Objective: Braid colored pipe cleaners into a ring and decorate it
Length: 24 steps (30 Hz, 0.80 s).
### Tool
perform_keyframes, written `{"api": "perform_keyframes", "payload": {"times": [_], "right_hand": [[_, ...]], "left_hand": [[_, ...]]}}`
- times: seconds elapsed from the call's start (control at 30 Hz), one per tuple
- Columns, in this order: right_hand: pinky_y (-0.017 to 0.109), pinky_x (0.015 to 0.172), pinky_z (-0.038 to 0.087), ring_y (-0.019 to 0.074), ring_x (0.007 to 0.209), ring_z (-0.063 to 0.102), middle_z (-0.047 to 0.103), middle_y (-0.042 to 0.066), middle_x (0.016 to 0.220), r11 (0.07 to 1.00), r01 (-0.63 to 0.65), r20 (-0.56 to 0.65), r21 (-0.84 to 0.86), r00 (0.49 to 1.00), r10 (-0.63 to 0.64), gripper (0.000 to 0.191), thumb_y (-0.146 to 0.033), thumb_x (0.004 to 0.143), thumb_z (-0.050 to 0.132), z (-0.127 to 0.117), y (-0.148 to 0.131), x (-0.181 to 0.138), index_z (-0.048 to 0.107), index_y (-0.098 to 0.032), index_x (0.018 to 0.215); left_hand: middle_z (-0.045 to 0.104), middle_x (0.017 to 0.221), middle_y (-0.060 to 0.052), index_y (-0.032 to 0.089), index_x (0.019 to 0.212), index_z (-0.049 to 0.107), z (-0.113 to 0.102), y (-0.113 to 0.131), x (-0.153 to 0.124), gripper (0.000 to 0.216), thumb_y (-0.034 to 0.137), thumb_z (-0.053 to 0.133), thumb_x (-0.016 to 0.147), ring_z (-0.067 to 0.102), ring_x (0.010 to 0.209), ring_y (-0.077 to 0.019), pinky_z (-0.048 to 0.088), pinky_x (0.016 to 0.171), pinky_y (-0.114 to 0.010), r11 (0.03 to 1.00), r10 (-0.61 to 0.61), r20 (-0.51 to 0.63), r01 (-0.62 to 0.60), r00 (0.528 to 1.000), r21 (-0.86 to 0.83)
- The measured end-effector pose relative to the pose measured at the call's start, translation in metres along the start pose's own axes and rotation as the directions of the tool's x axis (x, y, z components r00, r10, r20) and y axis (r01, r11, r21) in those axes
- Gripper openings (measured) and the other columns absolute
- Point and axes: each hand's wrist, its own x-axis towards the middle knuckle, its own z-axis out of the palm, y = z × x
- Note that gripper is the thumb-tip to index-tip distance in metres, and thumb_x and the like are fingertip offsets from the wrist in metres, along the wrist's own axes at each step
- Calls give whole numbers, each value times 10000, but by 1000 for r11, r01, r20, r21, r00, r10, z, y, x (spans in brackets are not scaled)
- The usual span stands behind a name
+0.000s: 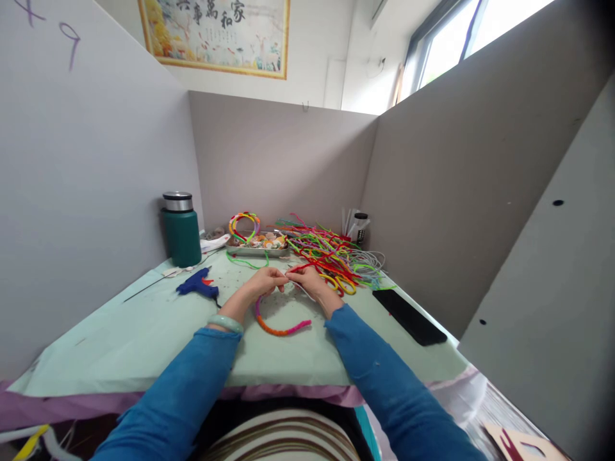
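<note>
My left hand (263, 282) and my right hand (307, 279) meet at the middle of the table, fingers pinched together. Both grip the top of a curved headband (281, 328) wrapped in pink and orange fuzzy wire, whose arc hangs toward me. A thin white strand (302, 288) runs from my right fingers. A red fuzzy wire leads from my right hand to the pile (331, 253) of coloured fuzzy wires just behind it. A pale green bangle sits on my left wrist.
A blue glue gun (196, 285) lies left of my hands. A green flask (180, 229) stands at the back left. A metal tray (257, 244) of small pieces holds a finished multicoloured hoop. A black phone (408, 315) lies at right. Grey partitions enclose the table.
</note>
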Motion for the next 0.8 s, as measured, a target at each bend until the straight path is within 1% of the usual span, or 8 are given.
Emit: {"api": "perform_keyframes", "payload": {"times": [0.17,0.37,0.53,0.7,0.8], "right_hand": [[246,499,317,95,504,426,581,-1,591,997,32,-25,-76,999,-34,312,-382,573,725,-1,1,2,689,-119,737],[239,484,311,95,507,434,583,6,606,993,55,-19,-109,998,-57,319,-399,604,701,-1,2,2,687,-116,751],[237,474,302,90,489,424,564,-3,583,992,57,-1,-114,998,-57,295,-388,624,685,0,1,1,674,-117,740],[235,476,299,90,489,426,564,-6,581,991,58,8,-117,998,-57,268,-364,636,673,0,1,1,674,-124,756],[236,480,303,92,494,429,571,-2,586,990,64,20,-128,998,-62,269,-363,641,670,-1,2,2,676,-123,763]], "left_hand": [[563,562,17,143,698,548,1,3,-1,339,469,638,685,281,341,-33,160,378,-228,999,-37,-7,37,999,27],[490,524,44,156,682,503,4,10,-4,292,411,640,723,244,329,-27,131,376,-233,996,-86,-46,87,995,2],[397,484,68,161,667,480,5,12,-6,267,361,642,737,234,342,-30,135,372,-227,997,-78,-20,77,997,-23],[408,491,67,159,706,492,6,15,-7,199,300,625,747,262,351,-39,157,371,-223,995,-88,-22,87,996,-43],[424,492,62,156,699,494,6,14,-6,182,283,609,756,269,345,-40,162,369,-227,996,-89,-29,89,996,-21]]}}
